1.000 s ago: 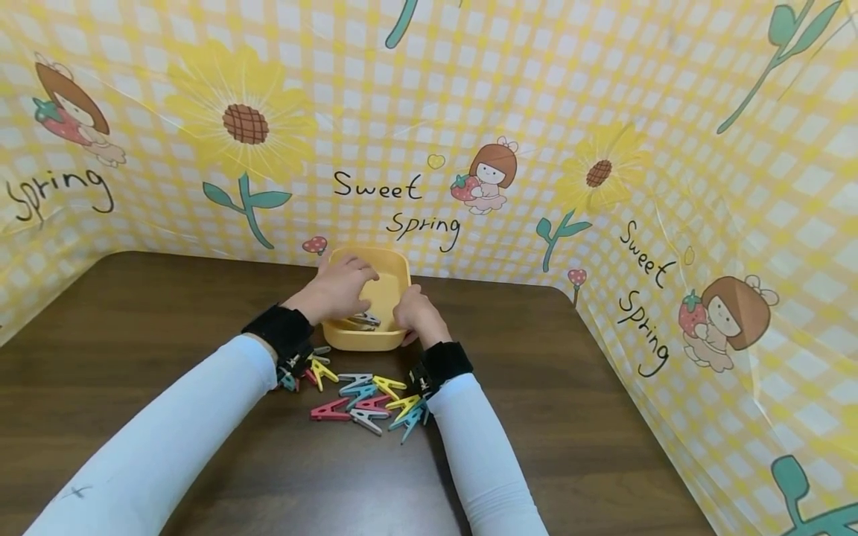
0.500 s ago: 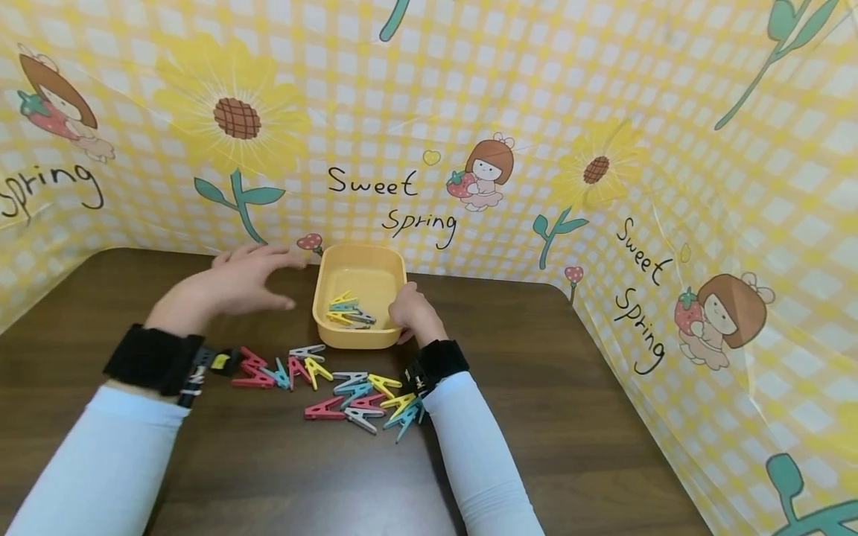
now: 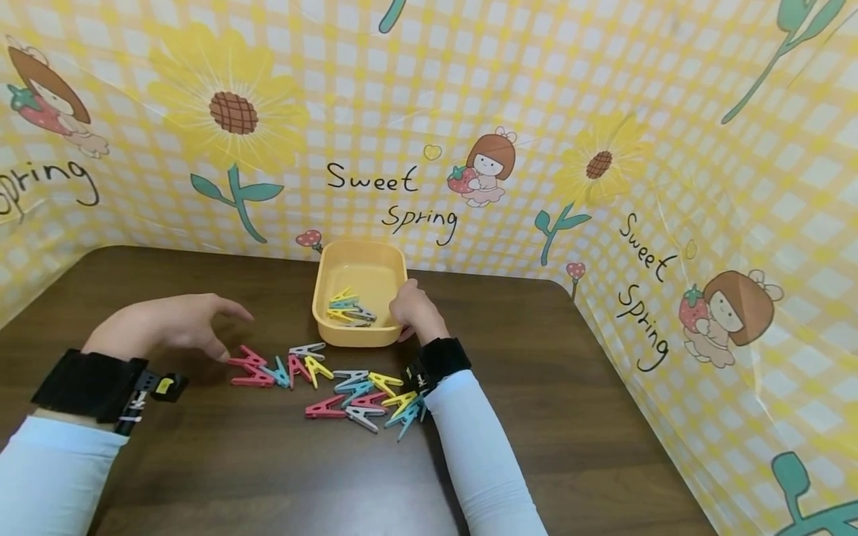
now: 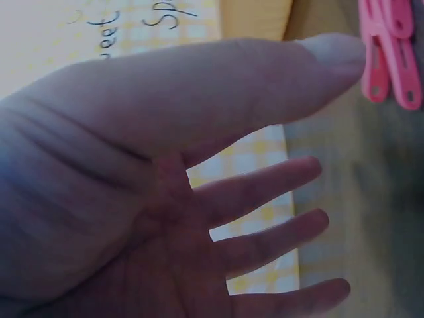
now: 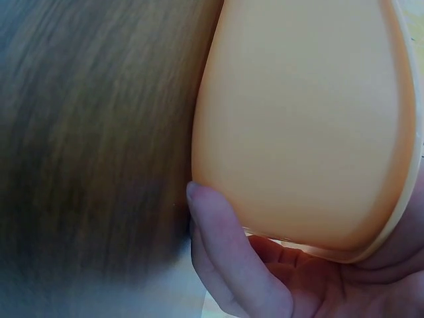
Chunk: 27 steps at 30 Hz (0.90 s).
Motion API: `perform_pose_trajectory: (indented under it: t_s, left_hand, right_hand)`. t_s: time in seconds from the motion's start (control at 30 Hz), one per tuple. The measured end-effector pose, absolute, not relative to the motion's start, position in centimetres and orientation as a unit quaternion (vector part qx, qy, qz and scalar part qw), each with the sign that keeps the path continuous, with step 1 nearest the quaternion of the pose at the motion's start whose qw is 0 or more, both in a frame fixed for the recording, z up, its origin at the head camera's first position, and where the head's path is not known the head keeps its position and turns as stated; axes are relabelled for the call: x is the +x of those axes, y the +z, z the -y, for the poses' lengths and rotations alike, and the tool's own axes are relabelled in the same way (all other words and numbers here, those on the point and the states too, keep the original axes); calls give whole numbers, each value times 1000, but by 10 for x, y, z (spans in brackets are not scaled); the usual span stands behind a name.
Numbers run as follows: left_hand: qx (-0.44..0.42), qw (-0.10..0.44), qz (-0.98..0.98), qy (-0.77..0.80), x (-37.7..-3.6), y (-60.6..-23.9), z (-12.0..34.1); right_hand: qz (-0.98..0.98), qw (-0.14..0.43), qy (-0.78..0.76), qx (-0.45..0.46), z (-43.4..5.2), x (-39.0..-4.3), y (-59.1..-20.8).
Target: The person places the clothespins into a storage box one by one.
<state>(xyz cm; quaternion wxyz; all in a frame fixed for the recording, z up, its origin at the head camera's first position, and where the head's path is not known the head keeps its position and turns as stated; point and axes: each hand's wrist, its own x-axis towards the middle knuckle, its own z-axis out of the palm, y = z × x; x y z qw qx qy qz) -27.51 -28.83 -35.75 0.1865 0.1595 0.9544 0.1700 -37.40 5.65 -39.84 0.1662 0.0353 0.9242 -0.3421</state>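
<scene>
My left hand (image 3: 170, 321) hovers over the left of the table with fingers spread and nothing held. Its thumb tip is right by two red clothespins (image 3: 253, 379), which lie at the left end of a loose row. In the left wrist view the thumb (image 4: 265, 73) reaches toward these pinkish clothespins (image 4: 401, 66). My right hand (image 3: 417, 311) grips the right wall of a yellow plastic box (image 3: 358, 339), thumb over the rim. In the right wrist view its fingers (image 5: 225, 232) curl against the box's outer wall. Several yellow, blue and grey clothespins (image 3: 345, 305) lie inside the box.
A blue clothespin (image 3: 278, 374), a yellow one (image 3: 316, 370) and a grey one (image 3: 307, 350) lie left of centre. In front of the box is a cluster of mixed clothespins (image 3: 358, 391). A yellow checked cloth (image 3: 375, 97) walls the wooden table (image 3: 536, 417).
My left hand has come out of the box and moved left and toward me, down beside the red clothespins. My right hand stays on the box's wall.
</scene>
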Motion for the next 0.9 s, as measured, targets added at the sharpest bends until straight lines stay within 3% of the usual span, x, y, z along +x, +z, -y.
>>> perform_pose_trajectory:
  t_s: [0.9]
  left_hand:
    - [168,230,-943,172,-276,-368,271]
  right_hand:
    - [-924,181,-333,52,-54,-382,-398]
